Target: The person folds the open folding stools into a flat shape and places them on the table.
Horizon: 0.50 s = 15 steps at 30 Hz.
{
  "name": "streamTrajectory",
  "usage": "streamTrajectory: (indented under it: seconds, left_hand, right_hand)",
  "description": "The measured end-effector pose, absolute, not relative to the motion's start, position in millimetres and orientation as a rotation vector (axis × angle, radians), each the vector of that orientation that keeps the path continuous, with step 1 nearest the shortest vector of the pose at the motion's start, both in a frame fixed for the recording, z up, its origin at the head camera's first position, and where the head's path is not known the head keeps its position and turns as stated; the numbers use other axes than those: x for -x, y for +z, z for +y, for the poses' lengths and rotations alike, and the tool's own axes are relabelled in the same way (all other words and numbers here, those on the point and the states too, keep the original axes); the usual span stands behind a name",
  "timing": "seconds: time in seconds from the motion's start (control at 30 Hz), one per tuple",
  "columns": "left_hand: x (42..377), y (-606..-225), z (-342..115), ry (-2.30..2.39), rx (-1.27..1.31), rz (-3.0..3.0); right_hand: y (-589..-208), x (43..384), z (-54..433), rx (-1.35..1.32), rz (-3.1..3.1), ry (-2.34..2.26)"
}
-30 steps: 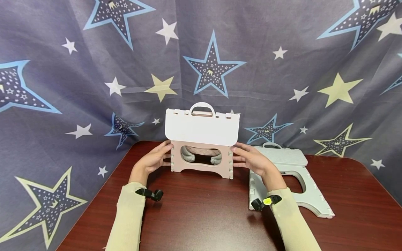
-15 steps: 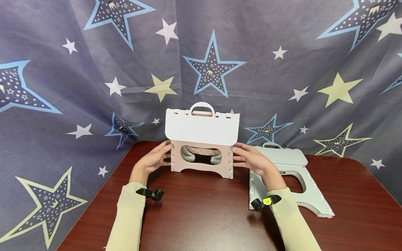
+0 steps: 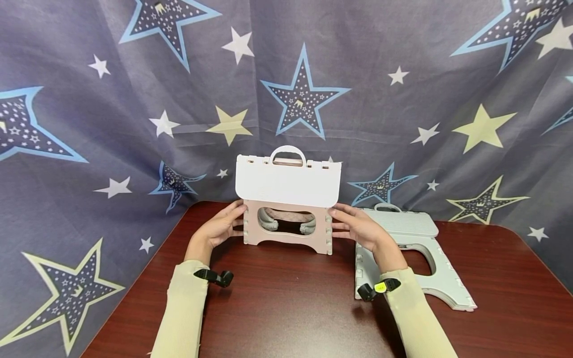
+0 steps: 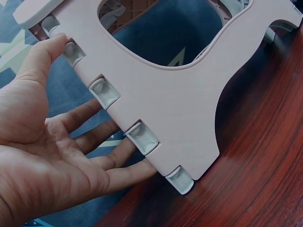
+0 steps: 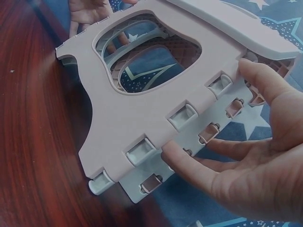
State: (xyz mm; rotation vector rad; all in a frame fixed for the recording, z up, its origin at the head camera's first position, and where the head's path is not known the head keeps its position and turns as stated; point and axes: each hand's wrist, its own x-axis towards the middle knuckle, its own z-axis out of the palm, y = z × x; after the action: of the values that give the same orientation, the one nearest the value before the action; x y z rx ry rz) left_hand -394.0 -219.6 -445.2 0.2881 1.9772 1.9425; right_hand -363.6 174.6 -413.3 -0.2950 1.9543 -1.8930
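Note:
A pale pink folding stool [image 3: 286, 241] stands upright on the table, partly folded, with grey hinge tabs down its sides. Its seat panel [image 3: 288, 184] slopes toward me, a looped carry handle [image 3: 288, 149] on top. My left hand [image 3: 218, 227] holds the stool's left edge; in the left wrist view the thumb is at an upper hinge and the fingers reach along the side. On the opposite edge, my right hand [image 3: 364, 229] grips it, the thumb high near the seat. Through the right wrist view, a lighter side panel [image 5: 208, 135] shows folded in behind the front leg.
To the right, a pale grey-green folding stool [image 3: 447, 271] lies folded flat on the dark red wood table [image 3: 286, 308], partly under my right forearm. A purple-grey curtain [image 3: 380, 44] with printed stars hangs right behind the table's back edge.

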Motion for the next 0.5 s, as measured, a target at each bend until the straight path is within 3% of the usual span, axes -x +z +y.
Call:
streamTrajectory:
  seconds: [0.5]
  left_hand:
    - [395.6, -445.6, -217.0, 1.963, -0.255, 1.981]
  right_hand:
    - [-414.1, 363.6, 173.2, 0.299, 1.979, -1.898]
